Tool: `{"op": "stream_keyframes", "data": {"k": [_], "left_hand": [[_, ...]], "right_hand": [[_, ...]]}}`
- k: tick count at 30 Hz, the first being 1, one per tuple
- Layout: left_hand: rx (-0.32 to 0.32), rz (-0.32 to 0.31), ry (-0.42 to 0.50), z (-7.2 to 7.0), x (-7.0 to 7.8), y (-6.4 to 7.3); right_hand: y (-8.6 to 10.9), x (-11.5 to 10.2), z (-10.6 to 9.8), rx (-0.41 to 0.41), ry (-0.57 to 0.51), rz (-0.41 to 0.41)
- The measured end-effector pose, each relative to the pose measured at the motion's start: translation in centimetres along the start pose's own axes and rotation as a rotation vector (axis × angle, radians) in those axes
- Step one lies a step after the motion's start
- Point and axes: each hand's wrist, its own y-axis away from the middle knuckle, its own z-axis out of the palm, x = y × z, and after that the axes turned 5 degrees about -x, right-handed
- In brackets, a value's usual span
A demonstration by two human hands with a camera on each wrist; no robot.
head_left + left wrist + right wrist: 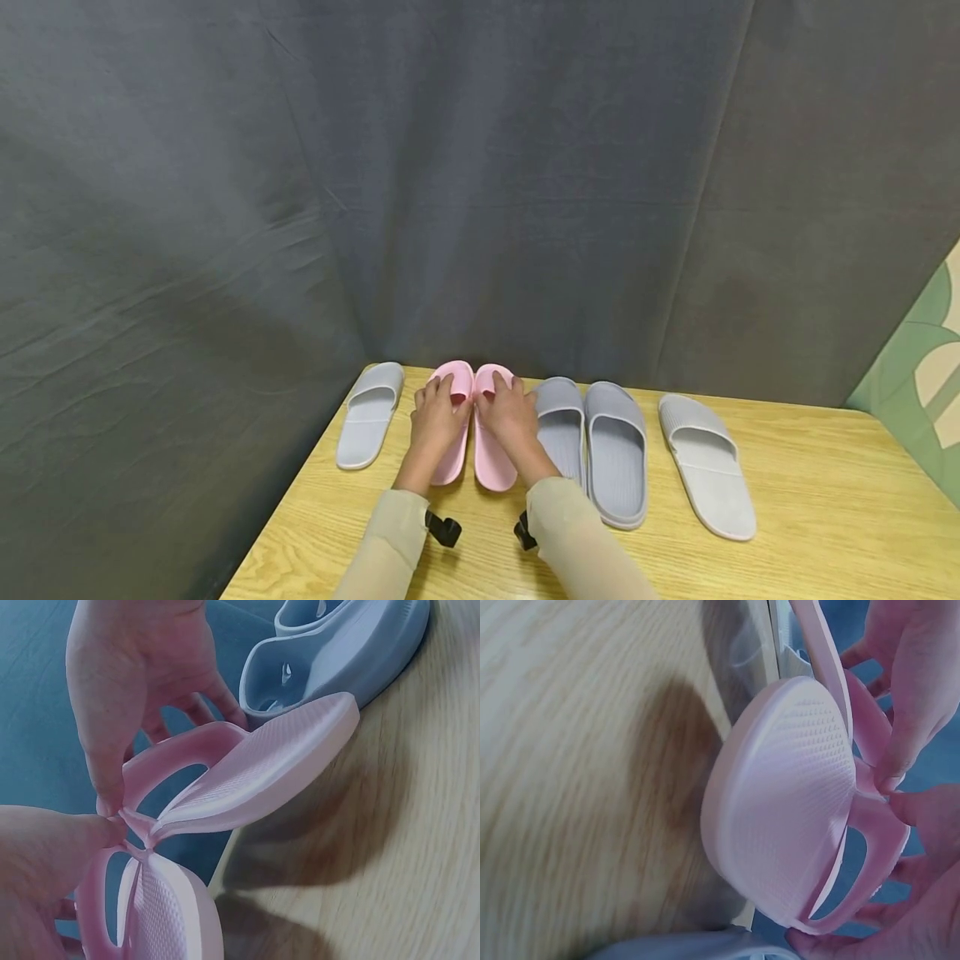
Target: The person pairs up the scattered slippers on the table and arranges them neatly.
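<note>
Two pink slippers stand side by side near the table's back edge. My left hand point(435, 421) grips the left pink slipper point(451, 467) by its strap. Over the strap of the right pink slipper point(492, 467), my right hand point(512, 417) holds it between thumb and fingers. In the left wrist view, both thumbs meet at the inner sides of the straps, where the slippers touch. Shadows under the heel of the right slipper point(780, 787) show it raised off the wood in the right wrist view. Some fingertips are hidden behind the straps.
A light grey slipper point(367, 429) lies at the table's left edge. Right of my right hand sits a blue-grey pair, its right slipper point(618, 467) fully visible. Another pale grey slipper point(712, 479) lies farther right on the wooden table point(825, 500). A dark curtain point(525, 208) hangs behind.
</note>
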Motion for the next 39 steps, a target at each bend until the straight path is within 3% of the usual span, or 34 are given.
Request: {"op": "stream_keyframes", "data": {"k": [30, 39], "left_hand": [[-0.082, -0.009, -0.015, 1.4, -2.4, -0.9], [-0.092, -0.005, -0.006, 1.8, -2.8, -1.1]], "right_hand": [[-0.8, 0.2, 2.7, -0.048, 0.061, 0.019], [-0.9, 0.3, 2.7, -0.075, 0.069, 0.035]]}}
